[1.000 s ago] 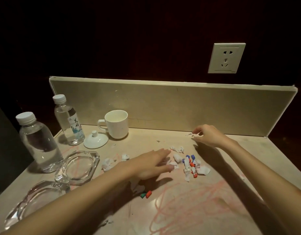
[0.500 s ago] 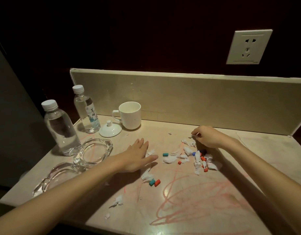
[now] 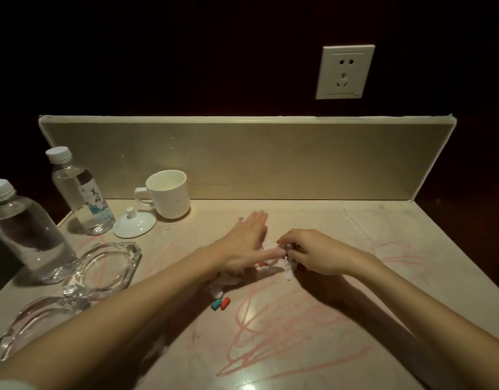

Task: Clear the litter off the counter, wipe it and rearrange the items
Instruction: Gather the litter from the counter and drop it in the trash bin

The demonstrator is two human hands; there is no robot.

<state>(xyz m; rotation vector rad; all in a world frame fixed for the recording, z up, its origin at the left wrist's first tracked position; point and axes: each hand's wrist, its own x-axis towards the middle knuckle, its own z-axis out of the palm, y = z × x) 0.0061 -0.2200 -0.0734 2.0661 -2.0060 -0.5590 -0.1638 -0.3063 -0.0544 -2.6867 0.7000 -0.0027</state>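
Left hand (image 3: pixel 242 243) lies flat, fingers straight, over the paper scraps (image 3: pixel 228 280). Right hand (image 3: pixel 313 253), touching it, curls around gathered scraps. Both work on the counter (image 3: pixel 355 305) right of the mug (image 3: pixel 169 194); two coloured bits (image 3: pixel 220 303) lie nearer.

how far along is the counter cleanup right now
Early. Nothing looks finished. In hand: the flat left hand and curled right hand rake white paper scraps together. Left: the teal and red bits, the pink scribbles to wipe, then arranging the clear water bottles and white mug.
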